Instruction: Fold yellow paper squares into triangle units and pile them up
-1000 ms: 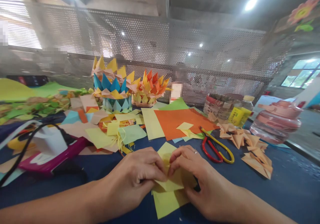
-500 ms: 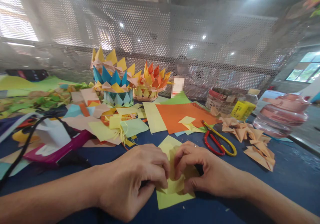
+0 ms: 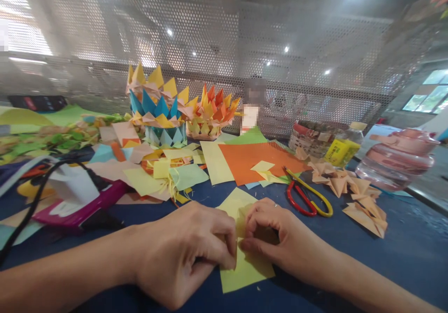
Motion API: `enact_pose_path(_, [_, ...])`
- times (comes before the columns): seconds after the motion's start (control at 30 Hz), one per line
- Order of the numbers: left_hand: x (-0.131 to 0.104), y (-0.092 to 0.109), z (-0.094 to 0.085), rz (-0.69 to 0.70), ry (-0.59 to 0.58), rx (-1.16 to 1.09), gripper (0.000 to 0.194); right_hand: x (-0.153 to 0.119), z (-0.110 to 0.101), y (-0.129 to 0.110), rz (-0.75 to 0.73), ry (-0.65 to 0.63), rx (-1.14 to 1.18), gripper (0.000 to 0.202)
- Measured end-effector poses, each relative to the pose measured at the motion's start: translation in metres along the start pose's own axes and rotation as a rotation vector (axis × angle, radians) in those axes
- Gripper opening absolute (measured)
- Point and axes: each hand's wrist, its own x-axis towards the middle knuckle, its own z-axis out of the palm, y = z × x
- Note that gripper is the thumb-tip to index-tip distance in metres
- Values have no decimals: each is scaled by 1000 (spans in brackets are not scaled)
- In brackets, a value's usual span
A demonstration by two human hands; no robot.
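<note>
On the dark blue table [image 3: 402,257], close before me, lies the pale yellow square paper sheet [image 3: 245,271], light, thin and easily creased. My left hand [image 3: 185,252] and right hand [image 3: 280,238] both pinch its folded middle, fingertips together at the crease.

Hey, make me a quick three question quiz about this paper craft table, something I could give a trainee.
1. True or false: both hands are pinching the yellow paper.
2. Which lies nearest the right hand? A. the scissors B. the pink jar C. the blue paper crown
3. What colour is the large sheet lying beyond the hands?

Key: 1. True; the left hand and right hand both grip it at a fold. 2. A. 3. Orange.
</note>
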Motion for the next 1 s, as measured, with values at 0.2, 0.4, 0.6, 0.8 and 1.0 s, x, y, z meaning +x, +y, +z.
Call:
enact_pose_path(0.2, [-1, -1, -1, 34, 18, -10, 37, -1, 5, 0, -12, 36, -29, 17])
enact_pose_path(0.4, [-1, -4, -2, -11, -12, -23, 45, -3, 4, -1, -22, 39, -30, 16])
enact_pose_path(0.6, [-1, -1, -1, -29, -95, 120, 47, 0, 6, 2, -29, 42, -80, 15])
enact_pose_path(0.8, [0, 5, -4, -74, -199, 199, 51, -2, 6, 0, -40, 42, -81, 14])
enact_pose_path(1.0, [2, 7, -6, -65, -233, 217, 52, -2, 6, 1, -24, 39, -73, 14])
